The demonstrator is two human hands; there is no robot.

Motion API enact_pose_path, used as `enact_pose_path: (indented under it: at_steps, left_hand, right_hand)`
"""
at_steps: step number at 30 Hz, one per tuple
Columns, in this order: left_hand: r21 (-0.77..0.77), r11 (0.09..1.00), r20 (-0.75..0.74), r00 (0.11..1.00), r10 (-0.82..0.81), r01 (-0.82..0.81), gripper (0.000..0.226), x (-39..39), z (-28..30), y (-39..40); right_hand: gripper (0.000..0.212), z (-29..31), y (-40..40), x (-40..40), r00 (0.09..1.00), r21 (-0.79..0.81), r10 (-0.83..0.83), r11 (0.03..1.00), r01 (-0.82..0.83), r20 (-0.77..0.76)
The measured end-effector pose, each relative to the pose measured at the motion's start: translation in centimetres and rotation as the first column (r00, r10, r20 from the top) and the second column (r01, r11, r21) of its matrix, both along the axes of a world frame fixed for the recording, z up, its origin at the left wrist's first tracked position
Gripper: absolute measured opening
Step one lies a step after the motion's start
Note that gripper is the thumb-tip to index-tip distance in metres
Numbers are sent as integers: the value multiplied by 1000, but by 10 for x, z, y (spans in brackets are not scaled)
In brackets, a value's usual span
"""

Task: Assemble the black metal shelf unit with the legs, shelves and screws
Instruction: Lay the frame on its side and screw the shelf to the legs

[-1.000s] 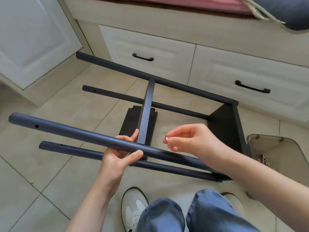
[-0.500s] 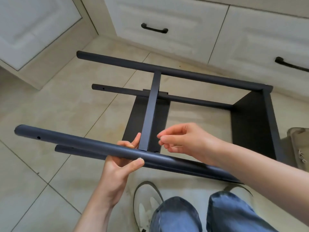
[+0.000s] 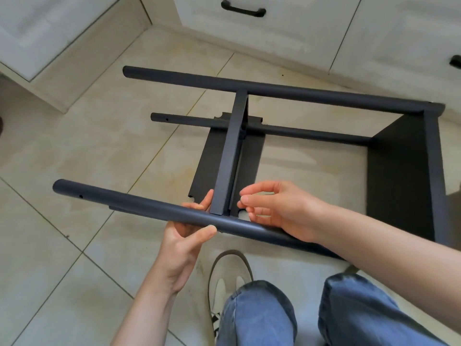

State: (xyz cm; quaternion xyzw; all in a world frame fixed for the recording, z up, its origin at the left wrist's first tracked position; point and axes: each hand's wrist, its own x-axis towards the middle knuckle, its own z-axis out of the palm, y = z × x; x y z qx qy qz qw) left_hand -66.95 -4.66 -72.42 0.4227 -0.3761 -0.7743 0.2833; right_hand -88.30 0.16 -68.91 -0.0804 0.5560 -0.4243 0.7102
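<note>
The black shelf unit lies on its side on the tiled floor. My left hand grips its near upper leg from below, thumb on the near side. The middle shelf stands on edge between that leg and the far upper leg. My right hand is at the corner where the middle shelf meets the near leg, thumb and forefinger pinched together; the small screw between them is hidden. The end shelf closes the unit on the right. A lower leg lies near the floor.
White drawers with black handles run along the back, and a white cabinet stands at the left. My shoe and jeans-clad knees are just below the unit.
My right hand has moved left and down with the screw to the middle shelf's corner. The view has tilted down, and the parts box at right has left the frame. My left hand keeps its grip.
</note>
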Motion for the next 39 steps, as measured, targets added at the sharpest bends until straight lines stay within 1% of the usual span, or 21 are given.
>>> enact_pose_path:
  at_steps: [2, 6, 11, 14, 17, 21, 24, 26, 28, 32, 39]
  left_hand:
    - [35, 999, 23, 999, 29, -30, 82, 2, -5, 6]
    - [44, 998, 52, 998, 34, -36, 85, 5, -10, 8]
    - [50, 999, 54, 999, 4, -7, 66, 2, -8, 7]
    - [71, 996, 28, 998, -52, 49, 76, -2, -6, 8]
    - [89, 994, -4, 998, -67, 67, 77, -3, -6, 8]
    - [94, 993, 3, 997, -72, 72, 73, -4, -8, 9]
    - [102, 992, 13, 997, -72, 70, 76, -2, -10, 9]
    - [101, 992, 20, 997, -78, 75, 78, -1, -12, 8]
    - [97, 992, 25, 996, -83, 80, 77, -1, -13, 7]
    - [89, 991, 22, 994, -103, 100, 73, -2, -11, 7]
    - [100, 990, 19, 995, -102, 100, 72, -2, -8, 8]
  right_hand:
    - [9, -4, 2, 2, 999, 19, 33, 999, -33, -5]
    - [6, -12, 2, 1, 999, 44, 5, 999, -7, 53]
    - [15, -15, -3, -2, 995, 87, 17, 996, -26, 103]
    - [19, -18, -7, -2, 992, 98, 44, 994, -56, 121]
    - [16, -23, -11, 0, 990, 86, 97, 991, -106, 100]
    - [7, -30, -17, 2, 972, 54, 236, 970, -236, 8]
    - [8, -34, -21, 8, 957, 23, 286, 958, -285, -37]
    - [8, -37, -25, 11, 960, 10, 281, 960, -281, -14]
    - [13, -41, -28, 13, 959, -3, 282, 959, -282, 12]
    - [22, -48, -34, 16, 943, -17, 334, 943, -334, 9]
    - [19, -52, -30, 18, 949, 11, 309, 951, -310, 60]
